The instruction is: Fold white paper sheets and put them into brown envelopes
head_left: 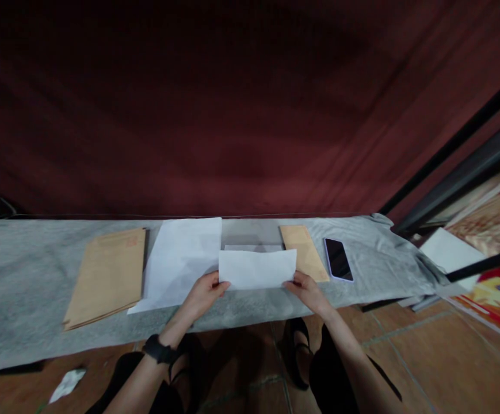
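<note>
A narrow white sheet of paper, which looks folded, is held up between both hands. My left hand pinches its lower left corner, thumb in front. At the lower right corner, my right hand grips it the same way. Behind it a strip of another white paper shows, mostly hidden. Larger white sheets lie left of my left hand. Just past my right hand lies a single brown envelope.
A grey cloth covers the long narrow table. Several brown envelopes are stacked at left; a phone lies at right. A dark red curtain hangs behind. On the tiled floor are a crumpled paper and, at right, a colourful printed package.
</note>
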`<state>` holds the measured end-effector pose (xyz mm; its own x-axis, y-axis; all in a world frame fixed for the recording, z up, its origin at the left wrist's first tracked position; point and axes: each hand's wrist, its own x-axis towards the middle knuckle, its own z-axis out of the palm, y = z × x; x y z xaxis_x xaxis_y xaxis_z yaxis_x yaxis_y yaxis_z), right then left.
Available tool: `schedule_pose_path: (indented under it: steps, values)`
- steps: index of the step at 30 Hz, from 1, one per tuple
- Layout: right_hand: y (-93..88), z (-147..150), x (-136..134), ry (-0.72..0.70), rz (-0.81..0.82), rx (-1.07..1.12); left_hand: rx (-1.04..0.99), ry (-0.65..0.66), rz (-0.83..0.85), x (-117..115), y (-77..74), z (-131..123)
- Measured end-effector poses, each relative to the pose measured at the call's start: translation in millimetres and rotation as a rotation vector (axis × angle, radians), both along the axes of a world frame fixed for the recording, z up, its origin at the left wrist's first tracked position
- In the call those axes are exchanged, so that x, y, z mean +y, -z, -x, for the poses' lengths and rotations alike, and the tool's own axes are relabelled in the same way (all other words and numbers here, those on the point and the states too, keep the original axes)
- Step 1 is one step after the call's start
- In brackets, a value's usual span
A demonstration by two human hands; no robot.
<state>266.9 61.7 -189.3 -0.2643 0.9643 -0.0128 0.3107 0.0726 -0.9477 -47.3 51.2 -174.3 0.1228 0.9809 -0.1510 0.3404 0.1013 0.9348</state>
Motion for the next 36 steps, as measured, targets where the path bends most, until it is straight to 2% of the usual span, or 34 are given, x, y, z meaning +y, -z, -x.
schedule_pose_path:
  steps: [3,8,13,16,20,24,27,29,36]
  values:
    - [-8.9,0.7,-1.3,0.051,-0.038,0.07,-0.05,-0.034,-0.088,-1.1,-11.9,-4.4]
    - [-35.5,-2.1,-5.1,0.26,-0.15,0.216,-0.083,-0.077,-0.241,-4.9,-37.7,-9.7]
    - [-50.2,0.4,-3.7,0.518,-0.237,0.453,-0.167,-0.007,-0.196,-12.3,-50.3,-18.0]
    - [-54.6,7.0,2.2,0.559,-0.218,0.536,-0.264,-0.021,-0.113,-15.5,-50.9,-25.9]
    - [-48.4,18.2,14.9,0.51,-0.14,0.552,-0.263,-0.113,-0.09,-10.2,-39.6,-31.7]
    - [-19.2,25.9,23.1,0.493,-0.034,0.392,-0.087,-0.23,-0.19,5.1,-9.5,-26.7]
    - [4.7,28.9,20.8,0.472,-0.149,0.143,0.108,-0.312,-0.218,13.7,12.5,-23.1]
    - [14.6,30.4,16.0,0.42,-0.233,-0.048,0.225,-0.327,-0.19,15.3,20.4,-24.2]
    - [24.3,39.6,-2.5,0.217,-0.563,-0.549,0.383,-0.317,-0.184,18.2,18.9,-34.8]
